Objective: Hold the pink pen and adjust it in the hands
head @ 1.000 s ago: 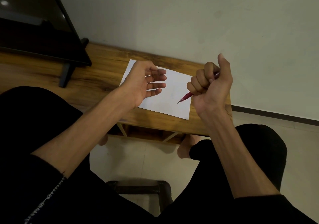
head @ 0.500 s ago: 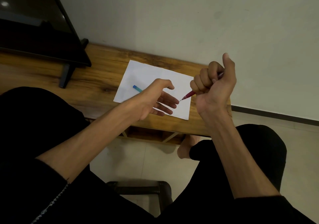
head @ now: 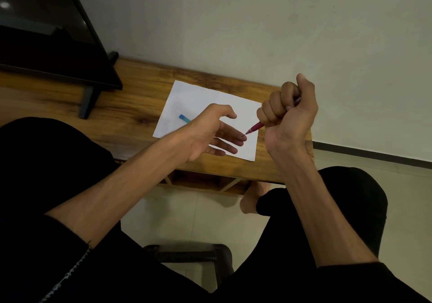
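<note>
The slim red plastic pen (head: 254,128) is held above the right end of the low table, its long axis slanting from upper right to lower left. Its dark tip points down and left, meeting the fingertips of the left hand; whether tip and skin actually touch cannot be told. Most of the barrel is hidden inside the fist, with only the tapered front part and a sliver of the rear end showing near the thumb.

The right hand (head: 288,116) grips the pen in a closed fist, all four fingers curled round the barrel and the thumb standing up above them.

The left hand (head: 211,134) is spread and relaxed, palm turned toward the pen, fingers straight and slightly fanned, holding nothing.

Beneath both hands lies a white rectangular sheet of paper (head: 201,99), flat on the wooden brown table (head: 135,101). A small blue pen cap (head: 184,118) rests on the sheet, partly hidden by the left wrist.

Farther left on the table stands a black flat screen on a dark foot (head: 58,52). A pale wall (head: 257,22) rises behind, and black-clothed knees frame the lower view.
</note>
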